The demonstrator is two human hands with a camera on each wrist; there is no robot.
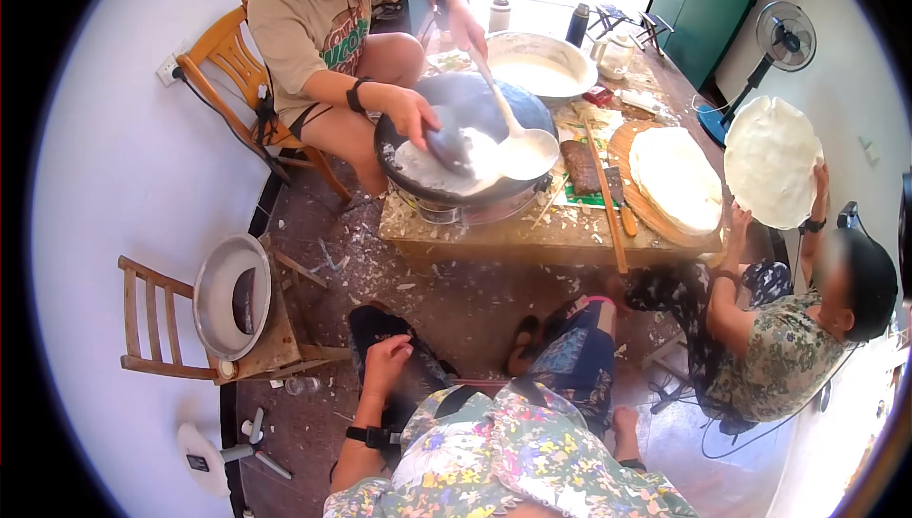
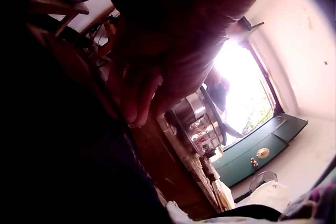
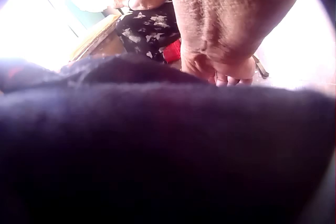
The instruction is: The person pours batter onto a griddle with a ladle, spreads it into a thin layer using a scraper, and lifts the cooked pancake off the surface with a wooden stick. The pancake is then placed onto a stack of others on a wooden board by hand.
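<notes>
Pale batter sheet, wet-looking, lies on a round black griddle at the low table's near left end, ahead of the wearer. I'd expect it soft, tacky and easy to tear, with no good hold while wet; once firm, lift by an edge and support from below. Hot surface likely, steam visible.

Nearest me: left hand at the wearer's left leg, fingers loosely bent, nothing seen in it. Right hand beside dark cloth, fingers mostly hidden; can't tell how wide or what's in it.

Left side: wide silver metal basin on a wooden chair, pale coating inside plus a dark curved piece.

At the griddle, someone holds a pale long-handled ladle and a dark rounded tool over the batter. I can't read the ladle's fill.

Right of it: round wooden board under stacked pale flat rounds; they look light, floppy, best held with both hands. Seated person at right holds up another pale round.

Farther: large metal basin, pale batter inside.
</notes>
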